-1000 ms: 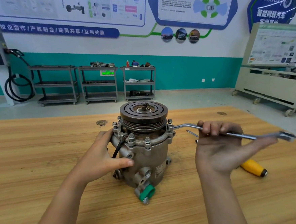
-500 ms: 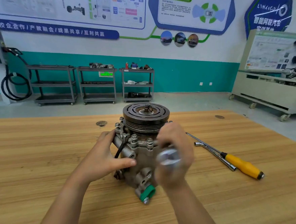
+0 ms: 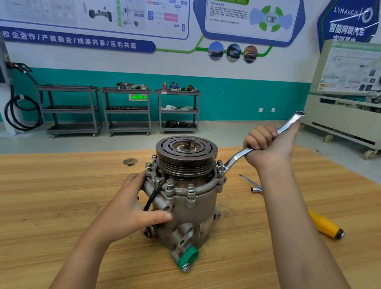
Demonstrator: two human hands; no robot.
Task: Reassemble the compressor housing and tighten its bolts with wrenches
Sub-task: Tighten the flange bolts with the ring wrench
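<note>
Your right hand [image 3: 268, 148] grips the bent silver wrench [image 3: 237, 155], angling up-right from the grey metal compressor housing [image 3: 196, 214] your left hand [image 3: 130, 207] clasps.

Automotive training workshop, wall posters [image 3: 250, 16], tool carts [image 3: 127, 110], wooden workbench [image 3: 53, 199]

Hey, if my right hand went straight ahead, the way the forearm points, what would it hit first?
Probably nothing: the right hand, gripping the wrench, points away over the far edge of the table toward open floor. The compressor sits to its left, off that line. Depth is hard to judge.
</note>
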